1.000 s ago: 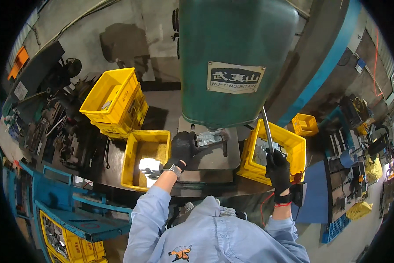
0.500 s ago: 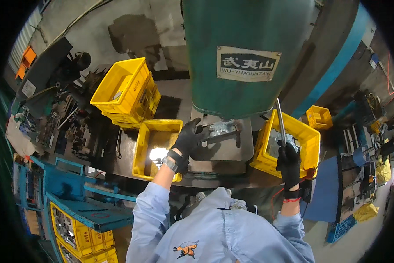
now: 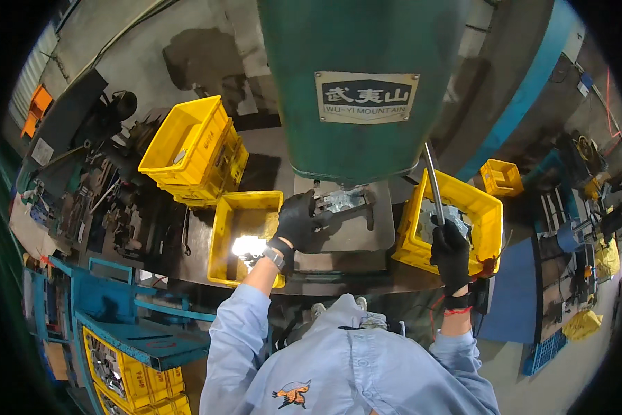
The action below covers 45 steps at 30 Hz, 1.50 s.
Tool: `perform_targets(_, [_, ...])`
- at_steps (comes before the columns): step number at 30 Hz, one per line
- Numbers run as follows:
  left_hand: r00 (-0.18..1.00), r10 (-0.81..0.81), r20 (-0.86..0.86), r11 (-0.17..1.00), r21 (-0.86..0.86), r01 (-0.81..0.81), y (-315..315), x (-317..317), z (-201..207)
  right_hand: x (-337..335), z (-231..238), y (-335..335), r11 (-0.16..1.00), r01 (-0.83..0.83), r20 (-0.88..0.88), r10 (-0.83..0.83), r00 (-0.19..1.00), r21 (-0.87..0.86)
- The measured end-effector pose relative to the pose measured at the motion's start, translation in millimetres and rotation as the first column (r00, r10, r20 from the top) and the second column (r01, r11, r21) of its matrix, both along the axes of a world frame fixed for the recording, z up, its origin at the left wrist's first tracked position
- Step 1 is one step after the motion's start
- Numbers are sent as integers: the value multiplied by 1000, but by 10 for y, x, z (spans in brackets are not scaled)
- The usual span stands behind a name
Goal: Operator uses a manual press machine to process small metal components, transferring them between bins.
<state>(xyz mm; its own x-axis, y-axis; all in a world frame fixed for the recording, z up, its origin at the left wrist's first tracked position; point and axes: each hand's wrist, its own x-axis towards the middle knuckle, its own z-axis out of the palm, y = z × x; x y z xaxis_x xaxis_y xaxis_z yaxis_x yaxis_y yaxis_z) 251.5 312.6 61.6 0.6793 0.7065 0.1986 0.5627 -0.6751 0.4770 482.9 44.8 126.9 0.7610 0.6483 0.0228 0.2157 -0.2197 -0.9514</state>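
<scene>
A large green machine head [image 3: 356, 149], like a drill press, hangs over a grey machine table [image 3: 345, 261]. On that table sits a dark jig [image 3: 369, 216] with a shiny metal piece [image 3: 345, 200] in it. My left hand [image 3: 298, 220], in a black glove, is at the jig's left end, fingers closed around the end of its dark bar [image 3: 339, 215]; the fingertips are partly hidden. My right hand [image 3: 450, 252], also gloved in black, is wrapped round a long metal lever [image 3: 434, 181] that slants up to the machine's right side.
A yellow bin [image 3: 215, 238] stands left of the machine table, with stacked yellow bins [image 3: 186, 142] behind it. Right of the table, another yellow bin [image 3: 489, 218] holds several metal parts [image 3: 427, 225] under my right hand. A blue metal rack [image 3: 141, 337] is at the lower left.
My left hand has come down and closed in on the jig's bar; its fingers were spread apart before. My right hand still grips the lever, whose tilt looks slightly different. The whole view has shifted a little.
</scene>
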Motion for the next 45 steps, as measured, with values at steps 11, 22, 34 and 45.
perform_targets(11, [992,-21,126,995,98,9,-46,71,-35,37,-45,23,1000,-20,91,21,996,-7])
perform_targets(22, [992,70,104,951,292,-97,-159,246,-296,11,-9,42,1000,-22,74,23,997,-18])
perform_targets(34, [991,127,27,982,139,-130,-258,283,-236,2,21,35,999,-41,-41,40,998,-25])
perform_targets(45, [281,566,775,527,-603,599,-104,-360,-25,-164,-526,-342,769,179,-656,371,657,613])
